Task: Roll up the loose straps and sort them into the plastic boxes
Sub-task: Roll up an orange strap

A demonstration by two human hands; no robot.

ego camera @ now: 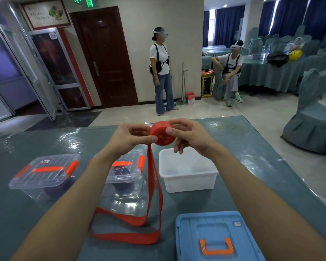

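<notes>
Rolling step, roughly midway by my read. The red strap roll [161, 134] is up in the air, above and just behind the white tub [188, 183]. Both grips pinch it: the left grip [132, 135] has its thumb on the roll's left edge, and the right grip [190, 136] has its thumb on the face with fingers curled behind.

The loose tail [154, 185] drops just left of the tub, then lies looped on the surface [252, 162] to the tub's front-left.

To do it well:
- Keep thumb pressure on the face so the coil doesn't telescope.
- Feed the tail flat under light tension, with edges lined up.
- Shake out the lying loop, which looks twisted, before it reaches the roll.

A slack coil would likely spring open.

A clear lidded box [128, 166] sits left of the tub, a second clear box [45, 172] further left, and a blue-lidded box [215, 227] in front of the tub.
</notes>
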